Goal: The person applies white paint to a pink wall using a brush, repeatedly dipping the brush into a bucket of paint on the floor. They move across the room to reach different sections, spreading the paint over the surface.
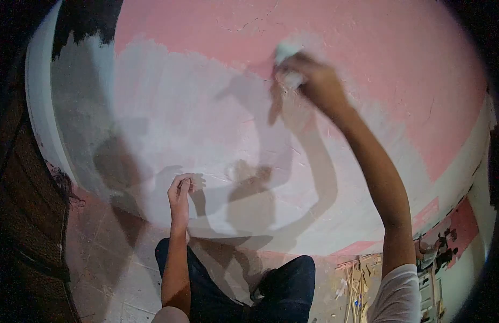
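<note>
A pink wall [368, 32] is showing a broad white patch [179, 107]; wood scraps [356, 280] are littering the tiled floor [115, 269].

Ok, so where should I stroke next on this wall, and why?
Probably up and to the right. Your right hand holds the white tool, too blurred to name, at the edge where the white coat meets pink wall, and pink lies above and to the right. Your left hand is lower down.
</note>
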A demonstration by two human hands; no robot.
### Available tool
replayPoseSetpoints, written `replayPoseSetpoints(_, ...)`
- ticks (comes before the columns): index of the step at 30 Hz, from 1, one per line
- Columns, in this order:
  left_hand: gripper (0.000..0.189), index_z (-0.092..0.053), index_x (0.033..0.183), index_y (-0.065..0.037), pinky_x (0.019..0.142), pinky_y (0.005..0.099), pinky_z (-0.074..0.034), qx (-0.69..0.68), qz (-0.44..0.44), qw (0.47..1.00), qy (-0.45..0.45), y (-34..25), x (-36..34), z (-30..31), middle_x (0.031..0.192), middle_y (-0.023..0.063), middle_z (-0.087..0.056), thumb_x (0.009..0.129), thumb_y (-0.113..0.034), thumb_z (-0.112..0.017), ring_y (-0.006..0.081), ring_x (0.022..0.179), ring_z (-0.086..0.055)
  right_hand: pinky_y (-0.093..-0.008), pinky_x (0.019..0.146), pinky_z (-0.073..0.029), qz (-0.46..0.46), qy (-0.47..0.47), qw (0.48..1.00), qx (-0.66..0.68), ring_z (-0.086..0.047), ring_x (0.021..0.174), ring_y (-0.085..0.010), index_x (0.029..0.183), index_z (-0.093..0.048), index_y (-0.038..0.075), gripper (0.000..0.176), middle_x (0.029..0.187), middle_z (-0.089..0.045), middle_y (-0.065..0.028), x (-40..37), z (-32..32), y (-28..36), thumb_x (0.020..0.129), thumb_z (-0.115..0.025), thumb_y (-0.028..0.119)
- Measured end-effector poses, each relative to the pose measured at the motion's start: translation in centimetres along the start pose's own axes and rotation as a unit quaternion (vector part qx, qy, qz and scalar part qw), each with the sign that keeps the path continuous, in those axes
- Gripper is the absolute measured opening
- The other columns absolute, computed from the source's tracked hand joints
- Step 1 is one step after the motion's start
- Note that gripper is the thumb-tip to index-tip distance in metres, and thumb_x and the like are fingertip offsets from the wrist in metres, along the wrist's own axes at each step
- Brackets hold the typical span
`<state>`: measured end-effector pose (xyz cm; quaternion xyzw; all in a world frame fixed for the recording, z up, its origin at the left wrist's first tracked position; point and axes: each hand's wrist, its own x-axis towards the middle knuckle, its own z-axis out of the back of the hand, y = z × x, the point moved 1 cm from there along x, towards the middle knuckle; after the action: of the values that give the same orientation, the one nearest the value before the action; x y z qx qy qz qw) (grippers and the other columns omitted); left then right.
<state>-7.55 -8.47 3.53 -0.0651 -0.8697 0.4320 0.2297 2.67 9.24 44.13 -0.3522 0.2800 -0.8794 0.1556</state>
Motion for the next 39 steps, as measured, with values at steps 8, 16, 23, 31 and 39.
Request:
replayPoseSetpoints(8, 0.024, -0.067, 0.108, -0.001, 0.077, 0.0293, -0.045, -0.007, -0.016, 1.0, 0.01, 0.8, 0.2, 0.3, 0.09, 0.0017, -0.061, 0.104, -0.018, -0.052, 0.0123, 0.082, -0.055, -0.0368, 0.078, -0.06, -0.009, 0.007, 0.998, 0.069, -0.072, 0.093, -0.0289, 0.101, -0.073, 0.004, 0.023, 0.103, -0.072, -0.0101, 2.6, 2.0, -0.9, 0.08, -0.073, -0.004)
replayPoseSetpoints(16, 0.023, -0.067, 0.108, -0.001, 0.077, 0.0294, -0.045, -0.016, -0.014, 1.0, 0.009, 1.2, 0.0, 0.0, 0.09, 0.0018, -0.061, 0.105, -0.018, -0.052, 0.0124, 0.081, -0.054, -0.0434, 0.08, -0.06, 0.042, -0.002, 0.997, -0.068, -0.072, 0.092, -0.0348, 0.115, -0.07, 0.015, 0.031, 0.113, -0.07, -0.0134, 0.9, 0.2, -0.9, 0.085, -0.063, 0.008)
replayPoseSetpoints(23, 0.023, -0.067, 0.109, -0.002, 0.078, 0.0299, -0.046, -0.01, -0.011, 1.0, 0.017, 1.1, -0.2, 0.4, 0.09, 0.0014, -0.061, 0.104, -0.019, -0.053, 0.0125, 0.082, -0.055, -0.0444, 0.077, -0.056, 0.016, 0.046, 0.993, 0.111, -0.07, 0.086, -0.0376, 0.094, -0.072, 0.006, 0.017, 0.089, -0.071, -0.0167, 3.4, 0.5, 0.5, 0.078, -0.071, 0.01)
replayPoseSetpoints(31, 0.021, -0.066, 0.108, 0.0, 0.076, 0.0274, -0.044, -0.017, -0.014, 1.0, 0.014, 1.1, 0.2, 0.3, 0.09, 0.0018, -0.06, 0.104, -0.015, -0.053, 0.0113, 0.081, -0.054, -0.0401, 0.074, -0.058, -0.009, -0.12, 0.988, -0.095, -0.071, 0.089, -0.0335, 0.112, -0.07, 0.013, 0.031, 0.108, -0.071, -0.0089, 5.1, 3.3, -2.7, 0.084, -0.069, 0.002)
replayPoseSetpoints(39, 0.023, -0.067, 0.108, -0.001, 0.08, 0.0307, -0.048, 0.004, -0.008, 1.0, 0.015, 1.6, 0.2, 0.7, 0.092, 0.0019, -0.062, 0.104, -0.018, -0.052, 0.0128, 0.083, -0.057, -0.0435, 0.077, -0.058, -0.003, 0.038, 0.986, 0.161, -0.072, 0.081, -0.0362, 0.096, -0.074, 0.006, 0.022, 0.088, -0.073, -0.0164, 4.0, -0.6, 0.9, 0.075, -0.067, 0.007)
